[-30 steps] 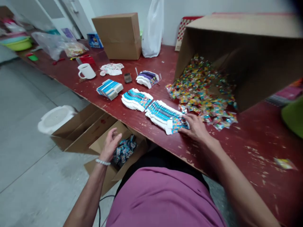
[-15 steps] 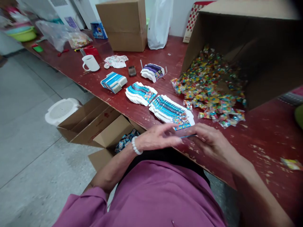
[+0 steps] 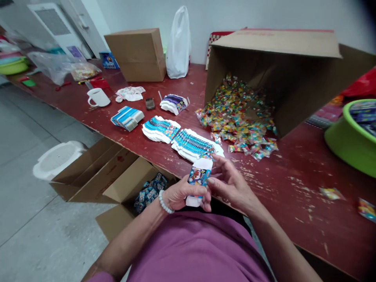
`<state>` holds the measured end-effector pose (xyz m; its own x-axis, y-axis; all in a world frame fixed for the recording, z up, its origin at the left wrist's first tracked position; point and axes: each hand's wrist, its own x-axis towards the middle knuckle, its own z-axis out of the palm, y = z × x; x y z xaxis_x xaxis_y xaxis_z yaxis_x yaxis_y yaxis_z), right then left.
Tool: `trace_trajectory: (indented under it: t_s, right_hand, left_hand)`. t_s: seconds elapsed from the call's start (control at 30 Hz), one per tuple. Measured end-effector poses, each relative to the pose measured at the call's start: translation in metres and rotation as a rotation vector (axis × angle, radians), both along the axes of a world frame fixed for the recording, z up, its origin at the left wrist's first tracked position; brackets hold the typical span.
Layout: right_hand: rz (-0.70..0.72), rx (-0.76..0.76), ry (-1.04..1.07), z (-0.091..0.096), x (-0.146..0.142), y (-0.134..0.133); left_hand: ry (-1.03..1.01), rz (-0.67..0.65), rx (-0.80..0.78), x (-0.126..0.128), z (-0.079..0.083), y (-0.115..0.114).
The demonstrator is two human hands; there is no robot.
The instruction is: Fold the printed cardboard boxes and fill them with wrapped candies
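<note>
The table [image 3: 293,184] carried most of the things. On it, the large open carton [image 3: 282,45] lay on its side with the mouth toward the near edge, probably so that the sweet packets [image 3: 255,137] could spread out within reach. The lower carton [image 3: 129,180] stood open below the near edge, beside the person's legs, a position easy to reach from above. The left hand [image 3: 182,194] was closed around the small box [image 3: 199,172], thumb across its printed front, which seemed to keep it steady; the box stood tilted, with a white flap raised at the top. The right hand [image 3: 232,184] was half open at the right side of this box; whether its thumb touched it, I cannot tell. The fanned row [image 3: 194,145] of flat boxes lay overlapped, perhaps to let single pieces be taken easily.

As for edges, both hands were at the near edge of the table, with the small box just in front of the person's body. Between the fanned row and the near edge remained a narrow strip. Wider room was on the right, between the right arm and the green tub [image 3: 346,145], where two loose packets [image 3: 331,193] lay.
</note>
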<state>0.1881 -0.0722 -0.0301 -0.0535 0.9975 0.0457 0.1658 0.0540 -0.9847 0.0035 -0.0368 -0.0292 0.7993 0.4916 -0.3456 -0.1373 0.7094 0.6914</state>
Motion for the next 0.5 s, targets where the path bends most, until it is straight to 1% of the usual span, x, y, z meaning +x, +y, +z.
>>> trace_trajectory:
  t_s: [0.03,0.1,0.17,0.23,0.3,0.37,0.43,0.5]
  right_hand:
    - [0.005,-0.037,0.069,-0.004,-0.002,-0.001]
    - [-0.005,-0.063,0.166,-0.008,-0.006,-0.003]
    - [-0.049,-0.063,0.232,-0.007,-0.010,-0.004]
    - [-0.092,-0.056,0.281,-0.002,-0.011,-0.005]
    - [-0.060,-0.080,0.340,0.003,-0.011,-0.006]
    - [0.034,-0.133,0.418,0.007,-0.010,-0.009]
    - [0.103,-0.184,0.496,0.008,-0.009,-0.011]
    - [0.085,-0.189,0.530,0.008,-0.009,-0.012]
  left_hand:
    - [-0.010,0.009,0.017,0.001,0.001,-0.001]
    - [-0.016,0.027,0.046,0.005,0.002,-0.003]
    - [-0.008,0.050,0.074,0.009,0.004,-0.005]
    - [0.015,0.074,0.138,0.012,0.006,-0.006]
    - [0.039,0.101,0.219,0.015,0.008,-0.006]
    - [0.061,0.137,0.270,0.018,0.009,-0.006]
    - [0.076,0.171,0.271,0.021,0.008,-0.006]
    - [0.089,0.193,0.261,0.026,0.006,-0.006]
